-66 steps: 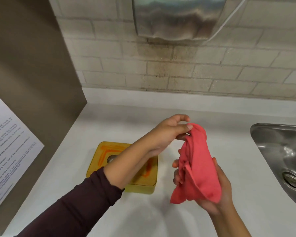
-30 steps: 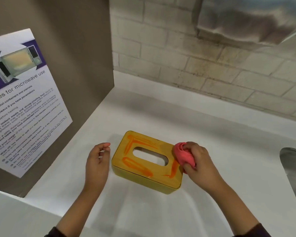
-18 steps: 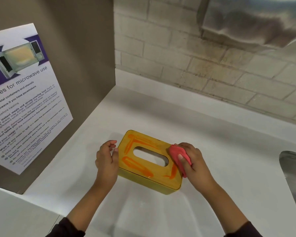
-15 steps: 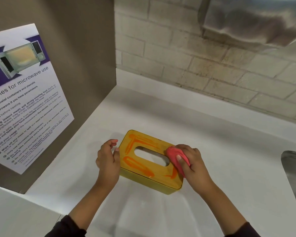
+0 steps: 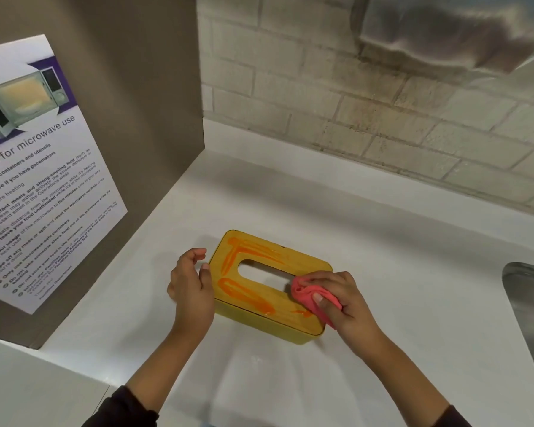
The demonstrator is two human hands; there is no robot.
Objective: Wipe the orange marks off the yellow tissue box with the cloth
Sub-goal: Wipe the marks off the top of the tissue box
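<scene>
The yellow tissue box (image 5: 261, 295) lies flat on the white counter, its lid showing an oval slot. Orange marks (image 5: 244, 292) run along the lid's left end, far edge and near side, with a faint smear near the right corner. My right hand (image 5: 341, 300) grips a bunched red cloth (image 5: 309, 295) and presses it on the right end of the lid. My left hand (image 5: 191, 283) rests against the box's left end, thumb touching the lid edge, fingers loosely curled.
A brown side panel with a microwave-use poster (image 5: 34, 180) rises on the left. The brick wall (image 5: 367, 118) stands behind, with a steel dispenser (image 5: 453, 29) overhead. A steel sink (image 5: 530, 318) opens at the right edge of the white counter (image 5: 413, 272).
My right hand has slid the cloth from the box's right edge inward onto the lid, smearing the right-hand mark. My left hand has come up against the box's left end and stays there.
</scene>
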